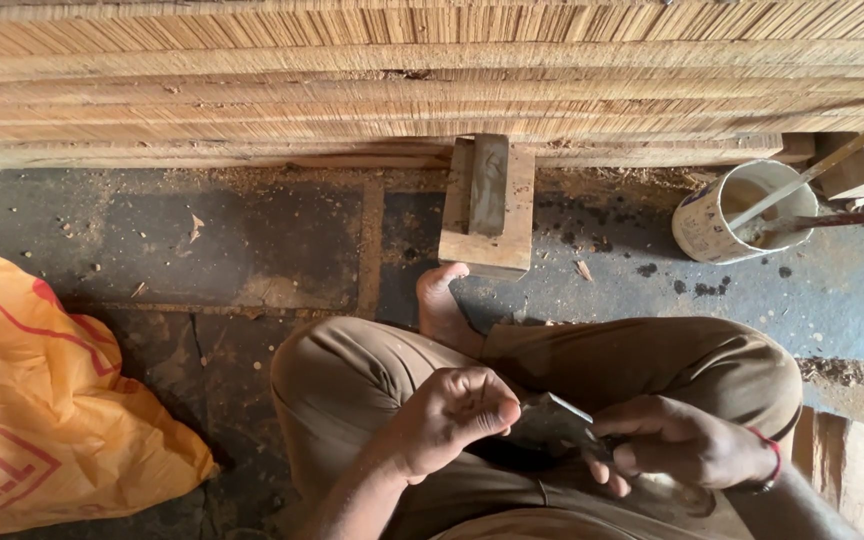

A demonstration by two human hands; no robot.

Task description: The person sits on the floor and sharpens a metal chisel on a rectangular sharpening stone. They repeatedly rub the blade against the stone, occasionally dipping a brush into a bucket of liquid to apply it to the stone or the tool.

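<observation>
I sit cross-legged, and my left hand curls closed with its thumb pressed on a grey metal blade over my lap. My right hand grips the blade's other end, fingers wrapped under it. Ahead to the right, a white tub lies tilted, with sticks poking out of it. A wooden block stands just past my bare foot. An orange sack slumps well to my left, and stacked planks wall off the front.

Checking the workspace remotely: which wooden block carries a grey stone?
The wooden block just beyond the bare foot, with the grey stone on top. The block beside the right knee is bare.
</observation>
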